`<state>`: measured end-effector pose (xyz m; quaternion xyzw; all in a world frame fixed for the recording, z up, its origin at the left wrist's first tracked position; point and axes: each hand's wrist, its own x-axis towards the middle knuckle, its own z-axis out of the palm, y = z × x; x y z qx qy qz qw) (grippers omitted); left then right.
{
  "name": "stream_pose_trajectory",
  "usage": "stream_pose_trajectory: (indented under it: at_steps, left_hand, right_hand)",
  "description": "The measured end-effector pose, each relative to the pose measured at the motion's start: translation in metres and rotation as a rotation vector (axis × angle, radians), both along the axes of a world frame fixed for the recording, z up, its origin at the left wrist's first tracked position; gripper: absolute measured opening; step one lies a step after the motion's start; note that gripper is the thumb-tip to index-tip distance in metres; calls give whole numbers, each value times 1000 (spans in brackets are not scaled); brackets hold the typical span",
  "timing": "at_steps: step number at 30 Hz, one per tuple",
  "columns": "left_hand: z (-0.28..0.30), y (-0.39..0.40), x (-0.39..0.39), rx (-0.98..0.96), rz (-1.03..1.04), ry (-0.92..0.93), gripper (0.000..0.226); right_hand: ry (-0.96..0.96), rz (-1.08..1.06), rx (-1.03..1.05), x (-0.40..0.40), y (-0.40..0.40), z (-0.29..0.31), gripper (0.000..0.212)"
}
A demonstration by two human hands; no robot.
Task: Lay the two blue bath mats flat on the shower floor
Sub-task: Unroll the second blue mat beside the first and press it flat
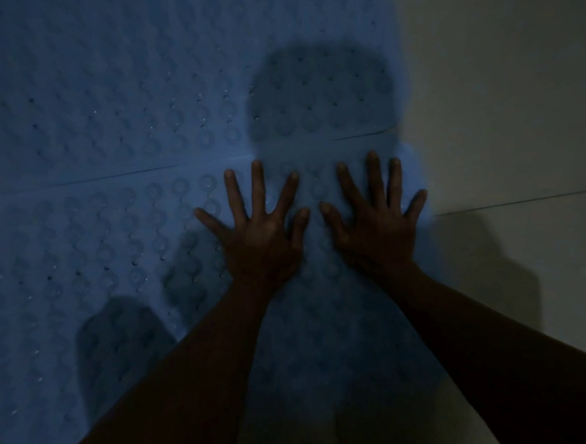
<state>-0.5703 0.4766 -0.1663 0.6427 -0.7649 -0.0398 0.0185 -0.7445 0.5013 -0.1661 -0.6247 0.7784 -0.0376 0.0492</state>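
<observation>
Pale tiled floor (pixel 504 106) carries two blue mats (pixel 105 96) (pixel 81 269), edges meeting.

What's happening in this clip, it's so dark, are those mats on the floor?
Yes. A person is pressing both hands, fingers spread, palms down, onto the nearer blue bath mat: the left hand and right hand sit side by side near its far right corner. A second blue mat lies beyond it, the two meeting along a seam. Both look flat on the pale tiled floor, with their suction-cup texture showing. The light is dim, so small wrinkles cannot be ruled out.
</observation>
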Motion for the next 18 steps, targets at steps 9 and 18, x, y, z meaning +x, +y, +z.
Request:
stream_pose_trajectory:
  at_steps: [9, 18]
  left_hand:
    - [-7, 1, 2, 20, 9, 32, 56]
    - [11, 31, -5, 238, 71, 43, 56]
  right_hand:
    - [-73, -14, 154, -3, -4, -1, 69]
    - [-249, -157, 209, 33, 15, 15, 58]
